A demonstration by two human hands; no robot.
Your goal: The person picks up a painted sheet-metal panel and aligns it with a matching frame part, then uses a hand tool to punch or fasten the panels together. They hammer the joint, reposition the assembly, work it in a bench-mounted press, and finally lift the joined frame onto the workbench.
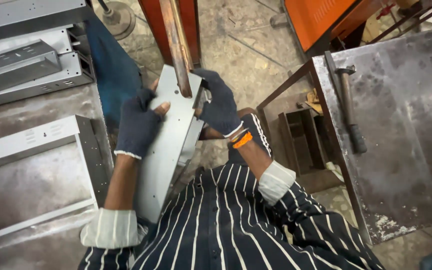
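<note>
Both hands, in dark knit gloves, clasp one grey metal panel (pixel 168 145): the left hand (pixel 137 125) grips its left edge with the thumb laid over the face, and the right hand (pixel 219 106) closes on its upper right edge. The panel's long axis runs from the person's lap up and away to a rusty upright bar (pixel 177 47), which its far end touches. Each hand is about equally near. Left of it, grey folded channels (pixel 23 67) and an open frame (pixel 41 145) lie on a worn bench (pixel 36 185). On the right, a hammer (pixel 350 107) rests on a scuffed steel table (pixel 406 150) above a speckled floor (pixel 246 60).
</note>
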